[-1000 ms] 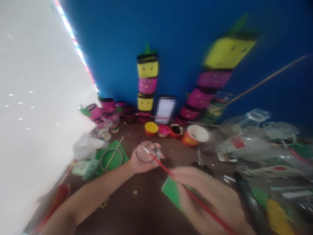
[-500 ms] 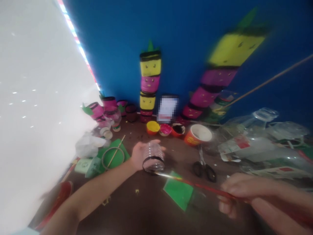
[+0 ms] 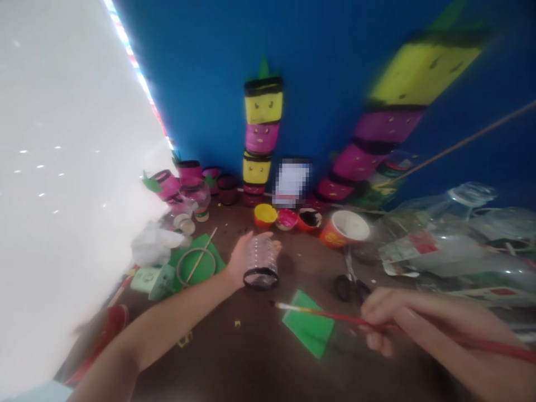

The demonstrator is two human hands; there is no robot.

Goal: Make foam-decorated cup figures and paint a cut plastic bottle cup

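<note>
A clear ribbed plastic cup or bottle piece [image 3: 262, 257] with a black band round its near rim is gripped by my left hand [image 3: 243, 259], whose fingers wrap behind it. My right hand [image 3: 381, 318] pinches a red paintbrush [image 3: 347, 318]. The brush's dark tip points left, a little below the black rim and apart from it. Beneath the brush lies a green sheet [image 3: 312, 329] on the brown table [image 3: 218, 357]. Black-handled scissors [image 3: 350, 279] lie partly behind my right hand.
Yellow [image 3: 265, 214], pink [image 3: 287, 218] and black [image 3: 309, 219] paint cups stand beside a paper cup [image 3: 345, 228]. Clear bottles [image 3: 444, 240] crowd the right. Painted stacks [image 3: 262, 139] rise at the blue wall. A ring [image 3: 196, 268] and stick lie left on green material.
The brush tip has come away from the black rim. My right hand has moved slightly left and up, now covering part of the scissors. The clear piece is turned a little.
</note>
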